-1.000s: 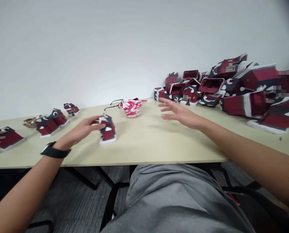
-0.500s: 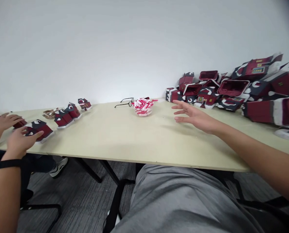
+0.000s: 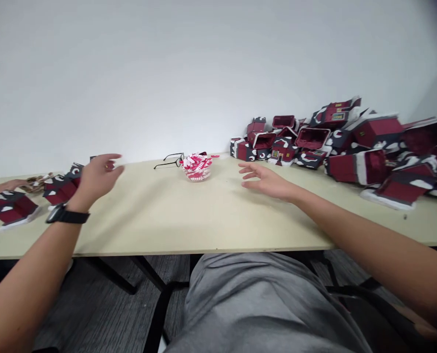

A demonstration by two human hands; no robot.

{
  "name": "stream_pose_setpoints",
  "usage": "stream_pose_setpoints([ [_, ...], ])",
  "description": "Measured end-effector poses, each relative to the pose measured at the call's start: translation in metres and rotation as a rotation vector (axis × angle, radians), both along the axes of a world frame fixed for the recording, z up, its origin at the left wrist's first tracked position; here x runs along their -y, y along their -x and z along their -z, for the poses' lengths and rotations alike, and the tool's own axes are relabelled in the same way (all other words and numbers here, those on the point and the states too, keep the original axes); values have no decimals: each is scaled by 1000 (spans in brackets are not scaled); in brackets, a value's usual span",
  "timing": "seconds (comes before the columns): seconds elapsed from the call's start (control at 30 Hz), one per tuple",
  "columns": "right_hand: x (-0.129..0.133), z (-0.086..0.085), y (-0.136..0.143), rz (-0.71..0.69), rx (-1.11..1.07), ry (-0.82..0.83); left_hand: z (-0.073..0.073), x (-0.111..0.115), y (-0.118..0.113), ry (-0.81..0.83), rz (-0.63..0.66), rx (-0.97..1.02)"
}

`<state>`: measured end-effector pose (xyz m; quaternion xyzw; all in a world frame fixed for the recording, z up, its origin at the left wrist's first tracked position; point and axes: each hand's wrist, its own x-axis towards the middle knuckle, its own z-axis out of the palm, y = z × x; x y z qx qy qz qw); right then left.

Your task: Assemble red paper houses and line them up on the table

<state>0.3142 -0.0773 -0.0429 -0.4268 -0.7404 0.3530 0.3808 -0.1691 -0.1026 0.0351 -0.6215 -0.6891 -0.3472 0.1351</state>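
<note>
My left hand (image 3: 100, 177), with a black watch on its wrist, hovers over the left part of the table, fingers apart and nothing in them. It partly hides a small house behind it. Several dark red toy houses with grey, snow-patched roofs stand left of it, one house (image 3: 13, 208) nearest the table's front edge. My right hand (image 3: 266, 181) is open and bare, held above the table. Between the hands stands a clear bowl (image 3: 197, 175) full of red-and-white striped pieces. Right of my right hand rises a heap of similar red houses (image 3: 312, 138).
Black-framed glasses (image 3: 170, 161) lie left of the bowl. At the far left another person's hand (image 3: 6, 187) is by a brown bundle (image 3: 36, 182). The pale table (image 3: 167, 225) runs along a white wall (image 3: 167, 73). One house (image 3: 398, 189) lies at the heap's near side.
My left hand has let go of the house at the left and moved right and up. My right hand stays open above the table. The view has turned to the right.
</note>
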Motion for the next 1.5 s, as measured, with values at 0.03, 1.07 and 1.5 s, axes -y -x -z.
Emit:
stream_pose_setpoints([
  [0.03,0,0,1,15,-4,22,-1,-10,-28,42,143,2],
  [1.07,-106,-61,-166,922,831,-532,29,-118,-167,-33,437,-4],
  [1.5,-62,-65,-26,590,-215,-425,41,-59,-239,293,1058,800],
])
